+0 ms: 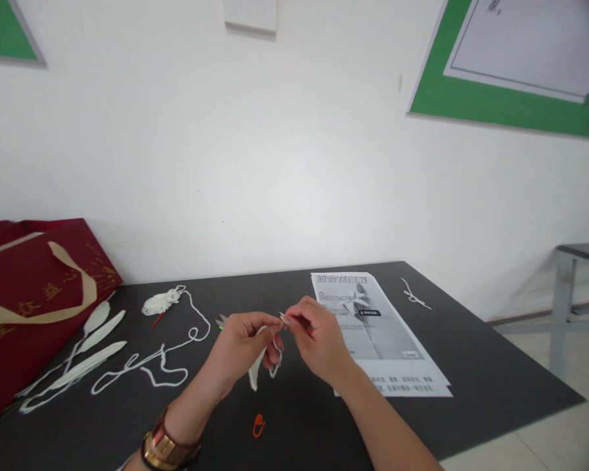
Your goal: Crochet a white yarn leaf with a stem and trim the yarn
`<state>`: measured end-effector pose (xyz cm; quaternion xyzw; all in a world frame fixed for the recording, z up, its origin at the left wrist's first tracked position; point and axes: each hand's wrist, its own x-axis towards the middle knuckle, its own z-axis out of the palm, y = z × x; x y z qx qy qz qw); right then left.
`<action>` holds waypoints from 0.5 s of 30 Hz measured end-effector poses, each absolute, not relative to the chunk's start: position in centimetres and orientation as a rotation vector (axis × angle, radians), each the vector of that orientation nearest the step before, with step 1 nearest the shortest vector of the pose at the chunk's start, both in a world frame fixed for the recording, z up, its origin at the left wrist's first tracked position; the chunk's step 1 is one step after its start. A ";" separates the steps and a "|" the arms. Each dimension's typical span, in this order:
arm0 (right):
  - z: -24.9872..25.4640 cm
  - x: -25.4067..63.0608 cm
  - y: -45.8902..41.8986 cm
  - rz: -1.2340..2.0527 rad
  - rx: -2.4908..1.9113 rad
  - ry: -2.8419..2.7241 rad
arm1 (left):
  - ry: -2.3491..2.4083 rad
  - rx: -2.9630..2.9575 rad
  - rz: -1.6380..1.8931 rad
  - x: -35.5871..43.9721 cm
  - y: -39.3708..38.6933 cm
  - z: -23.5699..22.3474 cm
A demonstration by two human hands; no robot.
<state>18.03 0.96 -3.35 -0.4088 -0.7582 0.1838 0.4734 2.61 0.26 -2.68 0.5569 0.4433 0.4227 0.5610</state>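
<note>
My left hand (248,343) is closed in a pinch on a narrow white crocheted petal (255,374), which hangs below the fingers. A loop of white yarn (276,365) dangles beside it. My right hand (319,337) meets the left fingertips, its thumb and finger pinched together. A thin light tip (282,316) shows between the two hands; what the right fingers hold is too small to make out. An orange stitch marker (258,425) lies on the black table (304,425) below the hands. Pointed scissor-like tips (220,322) stick out from behind my left hand.
A white yarn ball (161,302) sits back left, its strand looping over the table, with a thin red stick (157,320) beside it. More white crocheted petals (101,331) lie near a dark red bag (34,275). Printed sheets (397,347) and a yarn scrap (415,296) are right.
</note>
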 end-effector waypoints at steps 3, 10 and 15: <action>-3.3 18.2 1.1 0.607 -0.999 -1.787 | 0.954 1.223 1.010 2.5 0.2 -2.5; -3.4 18.7 1.5 0.920 -0.938 -1.688 | 0.910 1.137 1.046 2.5 0.0 -2.3; -4.1 18.7 1.8 1.013 -0.947 -1.635 | 0.915 1.159 1.045 2.6 0.0 -2.4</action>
